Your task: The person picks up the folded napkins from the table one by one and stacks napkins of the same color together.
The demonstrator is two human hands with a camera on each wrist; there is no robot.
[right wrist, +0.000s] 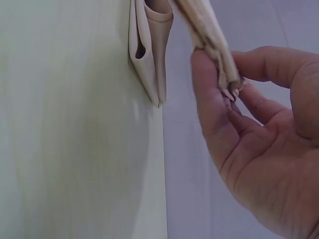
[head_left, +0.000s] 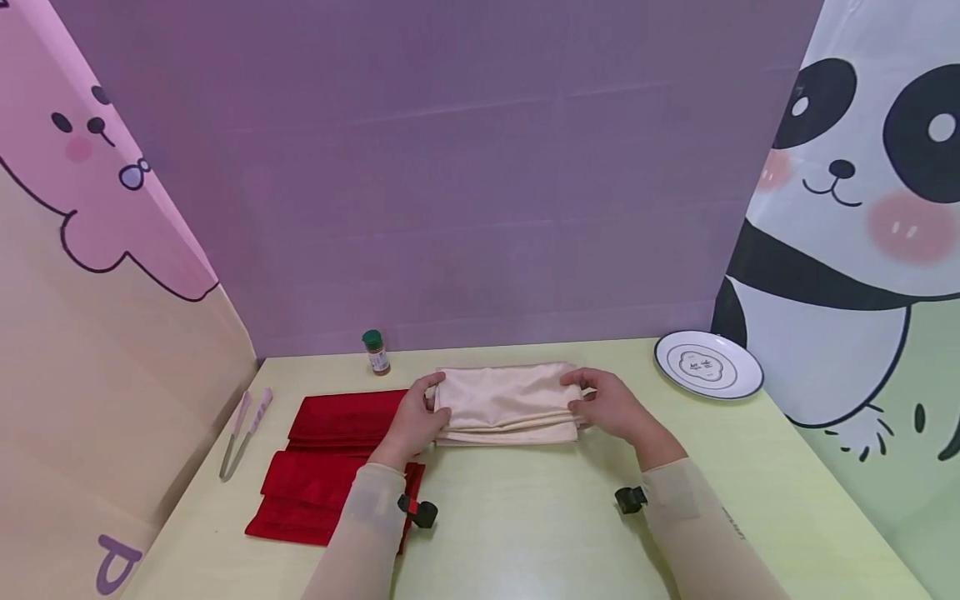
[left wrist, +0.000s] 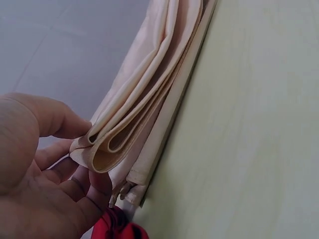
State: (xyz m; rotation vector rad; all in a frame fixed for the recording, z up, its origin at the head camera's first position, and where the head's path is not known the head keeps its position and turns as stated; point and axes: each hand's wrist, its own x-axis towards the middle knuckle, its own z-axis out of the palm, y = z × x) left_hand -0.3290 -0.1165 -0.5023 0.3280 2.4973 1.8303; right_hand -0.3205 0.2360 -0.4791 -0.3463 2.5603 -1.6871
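Observation:
Between both hands a folded cream cloth [head_left: 510, 397] is stretched out sideways, with satin-like sheen. My left hand [head_left: 417, 414] pinches its left end between thumb and fingers; the left wrist view shows the looped layers of the cloth [left wrist: 107, 149] there. At the other end, my right hand [head_left: 606, 406] pinches the layered edge of the cloth [right wrist: 224, 64]. Beneath lies a second folded cream cloth [right wrist: 144, 55] on the table, its front edge showing below the held one in the head view. The right wrist view shows a gap between the two.
Folded red cloths [head_left: 315, 483] lie left of the cream ones, partly under my left forearm. Metal tongs [head_left: 243, 433] with patterned handles rest at the table's left edge. A green-capped jar [head_left: 377, 353] stands at the back. At the back right is a white plate [head_left: 667, 354].

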